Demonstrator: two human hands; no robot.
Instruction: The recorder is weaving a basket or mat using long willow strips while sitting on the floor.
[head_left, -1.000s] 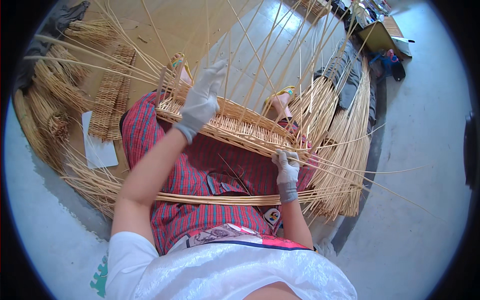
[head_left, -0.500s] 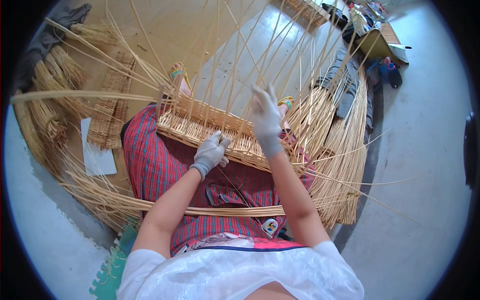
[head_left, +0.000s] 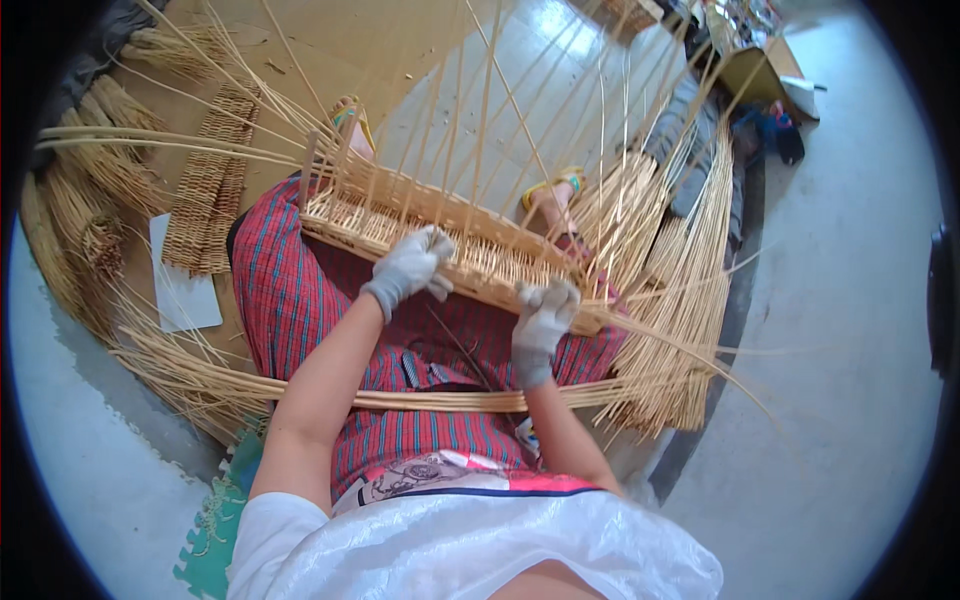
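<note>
A half-woven wicker basket (head_left: pixel 400 215) rests on my lap, its pale upright stakes (head_left: pixel 480 110) fanning out away from me. My left hand (head_left: pixel 410 265), in a grey glove, grips the near woven edge at its middle. My right hand (head_left: pixel 545 315), also gloved, closes on the same edge further right, near the corner. A bundle of long straw-coloured rods (head_left: pixel 400 400) lies across my red checked skirt (head_left: pixel 290 290), just below both hands.
Heaps of loose willow rods (head_left: pixel 680 300) lie to the right and bundles (head_left: pixel 80 220) curve round the left. A flat woven panel (head_left: pixel 205 195) and a white sheet (head_left: pixel 185 285) lie on the floor at left. A cardboard box (head_left: pixel 755 65) stands far right. A green foam mat (head_left: pixel 215 520) lies beneath me.
Both hands have come down onto the basket's near edge: the left moved right from the far corner, and the right, raised among the stakes half a second ago, dropped to the right end.
</note>
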